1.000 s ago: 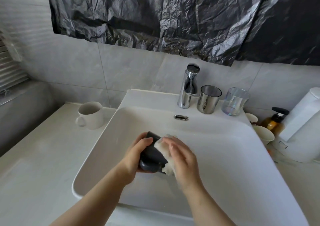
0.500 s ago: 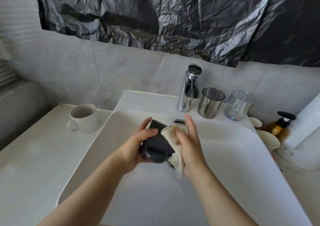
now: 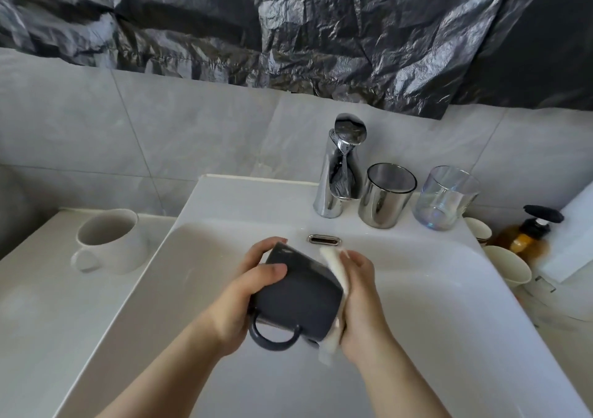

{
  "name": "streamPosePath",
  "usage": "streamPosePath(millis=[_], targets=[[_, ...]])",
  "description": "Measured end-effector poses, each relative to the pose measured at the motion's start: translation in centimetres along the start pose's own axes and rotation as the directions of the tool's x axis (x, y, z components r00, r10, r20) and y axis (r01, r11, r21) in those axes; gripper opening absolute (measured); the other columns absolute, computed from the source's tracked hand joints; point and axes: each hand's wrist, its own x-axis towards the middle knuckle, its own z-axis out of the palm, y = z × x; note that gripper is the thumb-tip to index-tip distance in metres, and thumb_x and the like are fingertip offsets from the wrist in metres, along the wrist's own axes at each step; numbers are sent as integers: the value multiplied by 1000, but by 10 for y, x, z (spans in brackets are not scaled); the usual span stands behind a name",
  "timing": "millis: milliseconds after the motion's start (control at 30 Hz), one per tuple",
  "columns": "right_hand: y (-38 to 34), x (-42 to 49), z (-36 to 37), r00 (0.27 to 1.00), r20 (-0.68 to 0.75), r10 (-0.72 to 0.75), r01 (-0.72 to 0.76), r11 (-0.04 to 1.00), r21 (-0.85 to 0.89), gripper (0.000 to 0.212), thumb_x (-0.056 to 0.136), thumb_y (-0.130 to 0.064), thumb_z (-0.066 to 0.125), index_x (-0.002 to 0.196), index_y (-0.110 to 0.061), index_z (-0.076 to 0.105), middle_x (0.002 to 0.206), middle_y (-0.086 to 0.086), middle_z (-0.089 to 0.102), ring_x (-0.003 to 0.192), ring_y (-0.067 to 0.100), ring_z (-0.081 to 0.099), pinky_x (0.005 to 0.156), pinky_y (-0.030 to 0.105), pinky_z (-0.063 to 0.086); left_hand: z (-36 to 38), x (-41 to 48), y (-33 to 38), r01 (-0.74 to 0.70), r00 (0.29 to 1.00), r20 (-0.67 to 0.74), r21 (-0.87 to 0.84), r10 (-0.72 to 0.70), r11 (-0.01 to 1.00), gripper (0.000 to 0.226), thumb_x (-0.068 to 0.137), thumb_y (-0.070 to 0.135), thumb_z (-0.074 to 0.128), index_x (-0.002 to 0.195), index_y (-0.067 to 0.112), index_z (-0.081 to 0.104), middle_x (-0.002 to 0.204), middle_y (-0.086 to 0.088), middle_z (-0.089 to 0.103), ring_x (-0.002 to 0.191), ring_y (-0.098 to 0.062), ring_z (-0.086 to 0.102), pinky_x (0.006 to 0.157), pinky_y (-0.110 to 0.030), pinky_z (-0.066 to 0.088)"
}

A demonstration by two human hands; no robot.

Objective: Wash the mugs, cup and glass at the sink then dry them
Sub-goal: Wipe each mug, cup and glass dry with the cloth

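Dark mug [image 3: 296, 292] gripped between hands: left [image 3: 247, 292], right [image 3: 361, 302] with cloth [image 3: 337, 268].

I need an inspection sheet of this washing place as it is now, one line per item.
Surface: white sink set in a pale counter; no water runs from the tap.
Job's things: dark mug held on its side over the basin; white mug upright on the counter, left; metal cup and glass upright on the ledge right of the tap.
Clutter: amber pump bottle and paper cups, right.
Hands: left hand grips the dark mug; right hand holds a pale cloth against it.
Cables: nothing seen.
Surroundings: grey tiled wall, black plastic sheet above.
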Motion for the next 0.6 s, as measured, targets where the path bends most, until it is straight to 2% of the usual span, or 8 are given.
streamPosePath(millis=[67, 133, 233, 333, 400, 467, 533, 600], targets=[[1, -2, 1, 998, -22, -60, 55, 978, -199, 20, 82, -37, 48, 69, -23, 55, 70, 0, 59, 62, 26, 59, 57, 31, 49, 1, 3, -3, 17, 996, -84, -62, -22, 998, 57, 47, 32, 71, 103, 28, 64, 86, -4, 70, 78, -20, 67, 64, -32, 55], [4, -6, 2, 941, -60, -333, 285, 877, -387, 21, 92, -37, 47, 84, -31, 66, 83, -7, 67, 82, 19, 63, 73, 30, 50, 2, 5, -5, 62, 986, -143, -125, -79, 990, 40, 58, 27, 71, 97, 26, 66, 85, -8, 69, 80, -25, 65, 69, -39, 54], [9, -17, 8, 819, 107, -564, 565, 761, -319, 21, 96, -29, 50, 100, -33, 70, 109, -19, 68, 110, -2, 57, 98, 17, 42, 1, 4, -2, 70, 985, -150, -136, -90, 988, 28, 70, 29, 66, 97, 20, 65, 89, -13, 67, 82, -30, 63, 66, -40, 53], [7, -18, 11, 680, 277, -679, 730, 591, -344, 22, 85, -37, 50, 92, -44, 70, 111, -21, 65, 114, 4, 57, 97, 15, 40, -4, 3, 4, 12, 1000, -29, 1, -12, 1000, 43, 56, 37, 68, 94, 16, 65, 94, -17, 64, 86, -29, 61, 75, -39, 49], [6, -13, 7, 811, 245, -530, 582, 771, -258, 22, 74, -44, 58, 90, -42, 72, 107, -15, 69, 109, 8, 60, 96, 24, 45, -8, 3, 5, -17, 1000, 27, 56, 15, 998, 55, 52, 38, 68, 101, 14, 61, 95, -14, 65, 85, -24, 62, 73, -33, 51], [4, -7, 5, 953, 276, -124, 141, 989, -42, 42, 64, -47, 66, 102, -29, 71, 105, -1, 69, 104, 23, 62, 92, 41, 49, -10, 2, 5, -34, 999, 21, 46, 33, 998, 63, 47, 38, 68, 106, 18, 61, 94, -7, 69, 84, -18, 66, 69, -27, 54], [-3, -10, 5, 927, 348, 139, -182, 979, 96, 50, 71, -47, 65, 110, -15, 66, 99, 10, 64, 89, 31, 61, 74, 39, 48, -9, 1, 5, -32, 999, 4, -8, 32, 999, 65, 44, 39, 68, 107, 22, 62, 95, -5, 70, 85, -18, 66, 70, -28, 54], [-7, -14, 6, 933, 335, 130, -168, 982, 88, 33, 79, -47, 57, 93, -18, 65, 87, 9, 65, 73, 27, 61, 62, 32, 41, -4, 2, 5, -48, 998, -43, -62, 46, 997, 65, 44, 39, 68, 107, 23, 62, 93, -6, 70, 83, -19, 66, 68, -31, 54]])
